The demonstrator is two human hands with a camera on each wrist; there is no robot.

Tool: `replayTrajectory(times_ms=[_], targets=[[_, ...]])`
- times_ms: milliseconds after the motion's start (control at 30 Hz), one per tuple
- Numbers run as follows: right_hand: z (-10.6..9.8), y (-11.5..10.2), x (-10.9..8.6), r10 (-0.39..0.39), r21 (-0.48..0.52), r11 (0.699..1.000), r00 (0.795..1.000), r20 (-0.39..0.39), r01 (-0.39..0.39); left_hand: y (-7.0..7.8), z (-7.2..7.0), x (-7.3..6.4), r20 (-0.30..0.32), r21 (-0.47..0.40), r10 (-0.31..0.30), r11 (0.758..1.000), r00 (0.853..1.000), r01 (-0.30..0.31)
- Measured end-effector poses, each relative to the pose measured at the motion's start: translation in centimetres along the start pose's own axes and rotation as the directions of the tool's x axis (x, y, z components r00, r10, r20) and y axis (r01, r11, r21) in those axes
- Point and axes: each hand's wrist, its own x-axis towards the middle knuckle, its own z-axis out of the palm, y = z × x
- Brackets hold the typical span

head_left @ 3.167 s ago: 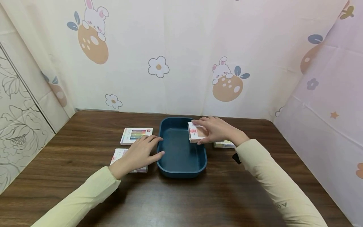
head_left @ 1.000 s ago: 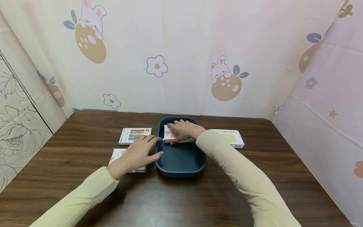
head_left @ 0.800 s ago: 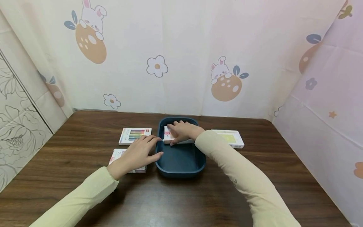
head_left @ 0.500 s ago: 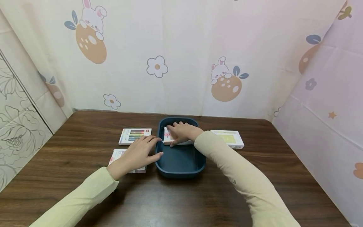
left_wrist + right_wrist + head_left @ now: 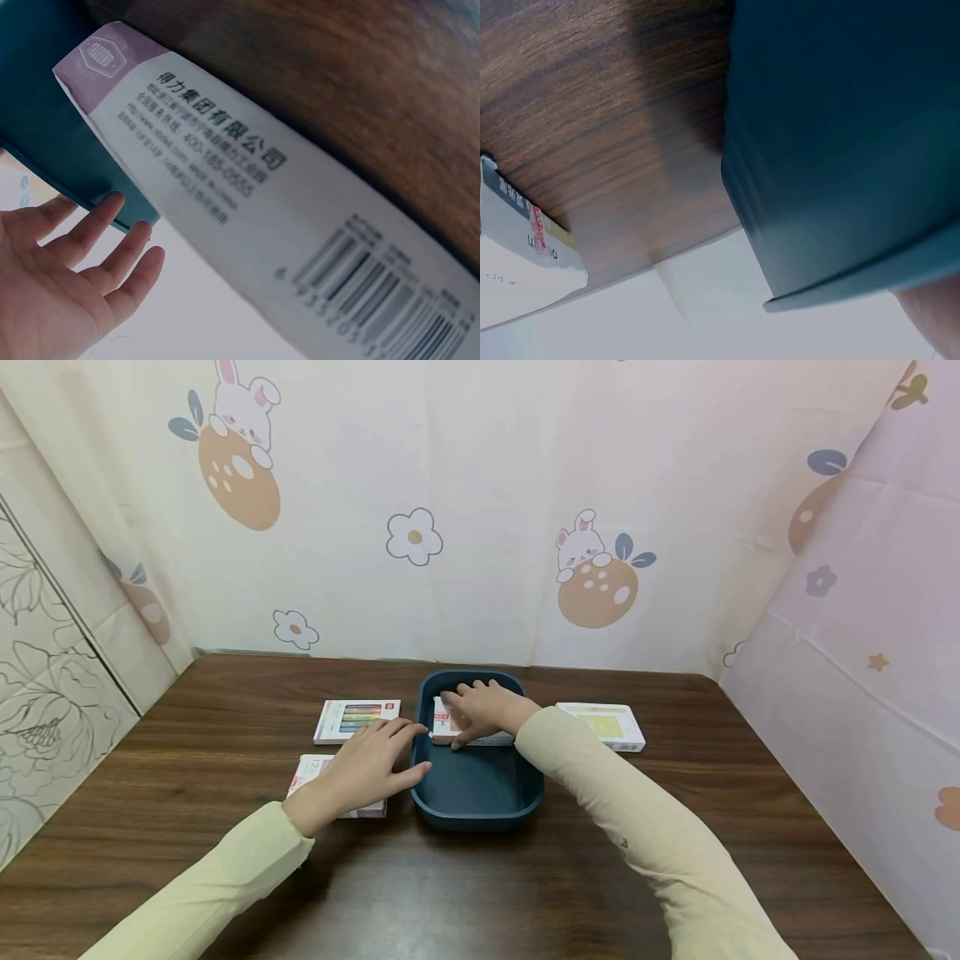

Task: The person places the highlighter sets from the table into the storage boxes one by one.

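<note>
Inside the far half of a dark blue plastic bin (image 5: 480, 789), my right hand (image 5: 489, 708) grips a small white-and-tan box (image 5: 442, 724) with red print, thumb on its near side and fingers over its far side. Much of that box is hidden by the hand. My left hand (image 5: 369, 764) is spread, its fingertips at the bin's left rim, holding nothing. Beneath its wrist lies a white and purple box (image 5: 225, 157), whose barcode side fills the left wrist view. In the right wrist view the bin's wall (image 5: 840, 150) hides nearly all of the right hand.
A white box (image 5: 358, 721) with a window of coloured sticks lies left of the bin. To the right, partly behind the right sleeve, is a white box (image 5: 611, 727) with a yellow-green panel. The wooden table (image 5: 465, 893) meets a patterned curtain (image 5: 487, 585) behind.
My right hand has carried the white-and-tan box left from above the bin's right rim, down into its far half, then slid it slightly nearer. The left hand has stayed put.
</note>
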Motion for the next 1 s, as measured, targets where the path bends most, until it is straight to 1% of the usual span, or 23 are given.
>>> replayTrajectory(times_ms=[167,333,567,733,800,1000], targets=[[-0.1,0.2,-0.4,-0.004,-0.042,0.999,1.000,-0.024,0.003,0.0,0.0,0.0,0.000,-0.003,-0.003,1.000,1.000,0.003],[-0.3,0.6,-0.8,-0.003,-0.047,0.999,0.999,-0.053,0.001,-0.1,0.0,0.0,-0.002,-0.001,-0.004,1.000,1.000,0.004],[-0.5,1.5,-1.8,-0.035,-0.059,0.998,0.991,-0.130,0.027,-0.1,0.1,0.0,-0.007,-0.001,-0.001,1.000,1.000,0.001],[-0.6,2.2,-2.8,-0.042,-0.018,0.999,0.984,-0.175,0.040,-0.1,0.1,0.0,-0.008,-0.004,0.002,1.000,1.000,-0.002],[-0.7,2.6,-3.2,-0.036,-0.003,0.999,0.983,-0.179,0.036,0.0,0.1,0.0,-0.009,-0.008,0.003,1.000,1.000,-0.003],[-0.6,3.7,-4.6,-0.018,0.000,1.000,0.980,-0.196,0.018,0.0,0.1,0.0,-0.008,-0.009,-0.001,1.000,1.000,0.001]])
